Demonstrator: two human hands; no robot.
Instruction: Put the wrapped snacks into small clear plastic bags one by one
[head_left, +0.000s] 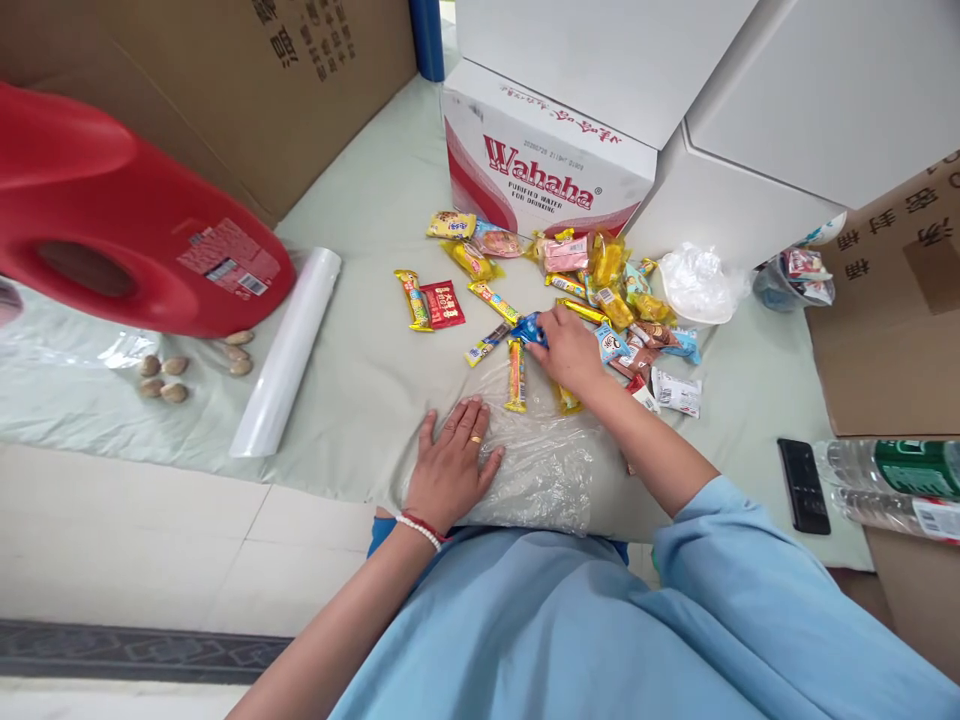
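My left hand [455, 463] lies flat with its fingers out on the covered table, at the left edge of a clear plastic bag [536, 480]. Among wrapped snacks, my right hand [566, 345] has its fingers closed on a small blue snack packet [529, 329]. Around that packet lie a yellow snack stick [495, 301], a dark blue one [487, 343] and an orange-and-yellow one [517, 376]. Farther left, a red packet [443, 304] touches another yellow stick [413, 300]. A heap of mixed wrapped snacks [611, 270] spreads behind and to the right of my right hand.
A white Wahaha carton [551, 160] stands behind the snacks. To the left are a red jug [142, 220], a white roll [289, 350] and several brown nuts [174, 392]. A white bowl [694, 290], a phone [804, 485] and plastic bottles [911, 468] are at the right.
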